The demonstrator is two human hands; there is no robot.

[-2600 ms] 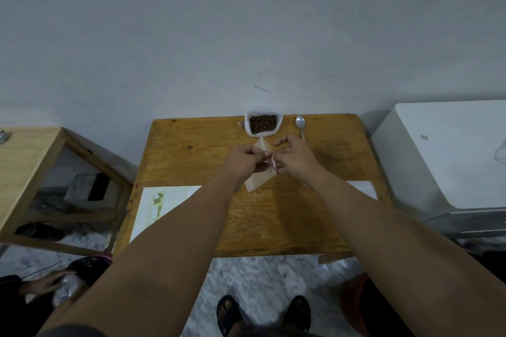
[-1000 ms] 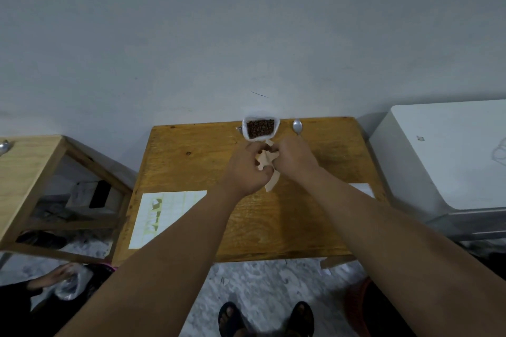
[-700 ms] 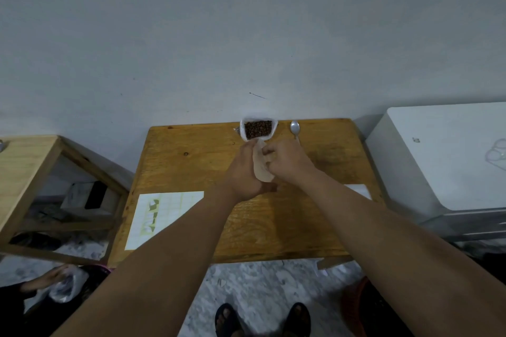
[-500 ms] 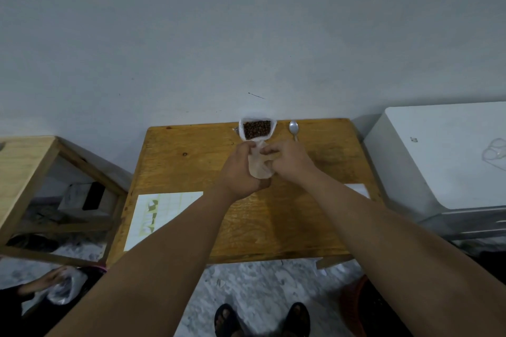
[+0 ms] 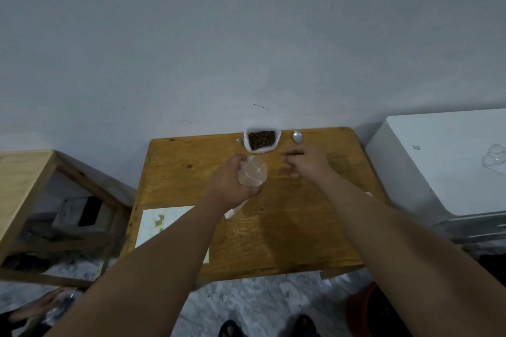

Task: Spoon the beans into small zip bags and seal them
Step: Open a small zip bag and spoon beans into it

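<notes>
A white bag of dark beans (image 5: 261, 140) stands open at the far edge of the wooden table (image 5: 287, 230). Just right of it lies a metal spoon (image 5: 297, 137), its handle hidden behind my right hand. My left hand (image 5: 232, 182) grips a small clear zip bag (image 5: 252, 174) with its mouth held open and facing up, just in front of the beans. My right hand (image 5: 308, 160) hovers over the table right of the zip bag, fingers apart and holding nothing, close below the spoon.
A white printed sheet (image 5: 161, 224) lies on the table's near left, partly under my left arm. A white appliance (image 5: 449, 161) stands to the right, a second wooden table (image 5: 19, 180) to the left. Another person's hand (image 5: 41, 306) shows at the bottom left.
Both hands were working the zip bag together. Now my right hand has let go and moved right toward the spoon, while my left hand alone holds the bag with its mouth open.
</notes>
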